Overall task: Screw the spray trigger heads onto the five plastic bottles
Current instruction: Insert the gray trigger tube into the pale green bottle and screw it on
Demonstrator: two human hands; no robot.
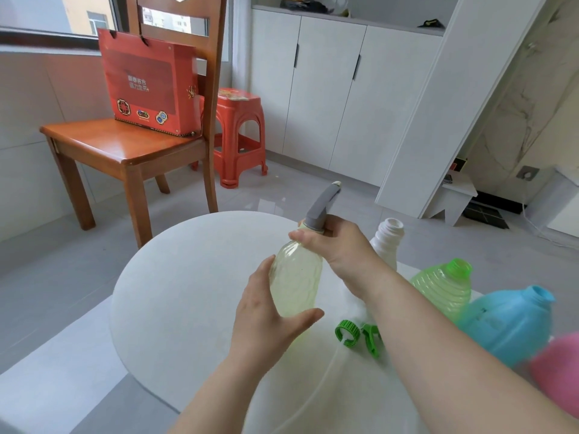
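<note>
Closest in, at the lower right edge: pink bottle (pixel 557 368), blurred and cut off by the frame. Just beyond it, blue bottle (pixel 504 324), then translucent green bottle (pixel 441 286), then white bottle (pixel 388 242), all three open-necked, in a row running away along the right side of the round white table (pixel 188 292).

Lying on the tabletop beside the right forearm: green trigger head (pixel 357 335), collar toward the left, thin clear dip tube (pixel 313 380) trailing toward the camera.

Left hand (pixel 266 321) half-closed round the lower body of the pale yellow bottle (pixel 296 277), thumb across the near side, fingers behind. Bottle held above the table's middle, tilted, neck up and away.

Right hand (pixel 335 245) curled tight at the neck, fingers and thumb wrapping the collar of the grey trigger head (pixel 321 208), which sits on the bottle's mouth with its nozzle pointing up and to the right.

Past the table: glossy grey tiled floor (pixel 62 277). Wooden chair (pixel 125 145) at left, red gift bag (pixel 150 86) standing on its seat against the backrest. Red plastic stool (pixel 239 133) just behind the chair. White cabinets (pixel 329 89) with dark handles along the far wall; window (pixel 87 17) at upper left.
</note>
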